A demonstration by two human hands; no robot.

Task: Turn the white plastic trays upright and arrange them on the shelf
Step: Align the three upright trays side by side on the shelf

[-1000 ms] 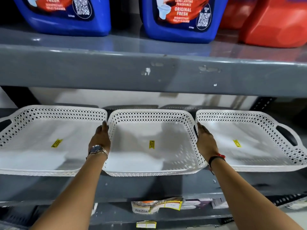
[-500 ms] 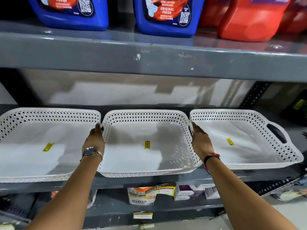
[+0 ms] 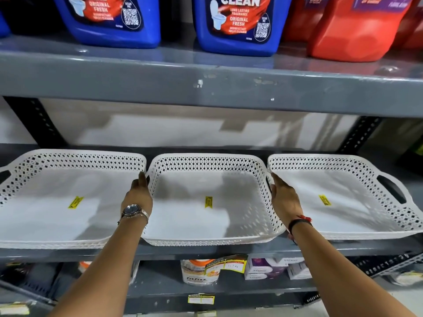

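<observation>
Three white plastic trays sit upright in a row on the grey shelf across the middle of the frame, each with a lattice rim and a small yellow sticker on its floor. The middle tray lies at centre frame, its front edge overhanging the shelf lip slightly. The left hand, with a wristwatch on its wrist, presses against the middle tray's left wall, in the narrow gap beside the left tray; the right hand, wearing a black and red wristband, lies along its right wall, next to the right tray. Each grip is flat against the wall, fingers extended rather than curled around the rim. Across the top of the frame, blue jugs and red jugs stand on the upper shelf.
</observation>
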